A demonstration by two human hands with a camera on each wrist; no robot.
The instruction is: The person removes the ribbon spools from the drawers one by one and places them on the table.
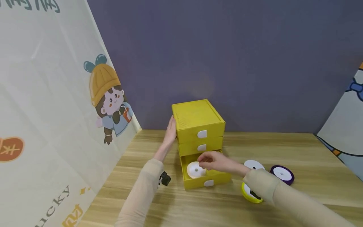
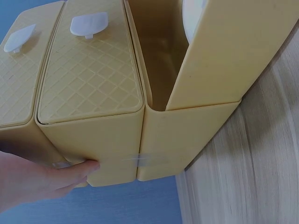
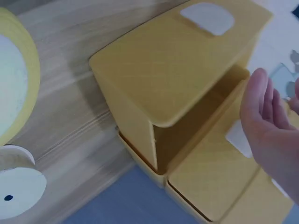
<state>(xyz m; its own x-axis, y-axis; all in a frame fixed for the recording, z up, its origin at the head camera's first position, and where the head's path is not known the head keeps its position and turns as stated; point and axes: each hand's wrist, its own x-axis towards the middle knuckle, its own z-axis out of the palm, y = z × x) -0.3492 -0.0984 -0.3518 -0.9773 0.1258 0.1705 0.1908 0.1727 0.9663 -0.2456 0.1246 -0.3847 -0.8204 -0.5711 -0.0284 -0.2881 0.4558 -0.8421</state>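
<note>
A yellow three-drawer box point(image 1: 195, 115) stands on the table, its bottom drawer point(image 1: 195, 183) pulled out. Inside that drawer lies a white ribbon spool point(image 1: 193, 171), towards the left. My left hand point(image 1: 170, 132) rests against the box's left side, fingers extended; in the left wrist view its fingertips touch the side wall beside the middle drawer. Over the open drawer hovers my right hand point(image 1: 216, 161), just right of the spool. The right wrist view shows its fingers loosely bent with nothing between them. Both upper drawers are closed.
Right of the box, a white spool point(image 1: 253, 164), a purple ribbon spool point(image 1: 283, 174) and a yellow ribbon spool point(image 1: 249, 194) lie on the wooden table point(image 1: 306, 195). My right forearm partly covers them. A dark wall stands behind, and a printed white sheet point(image 1: 51, 94) on the left.
</note>
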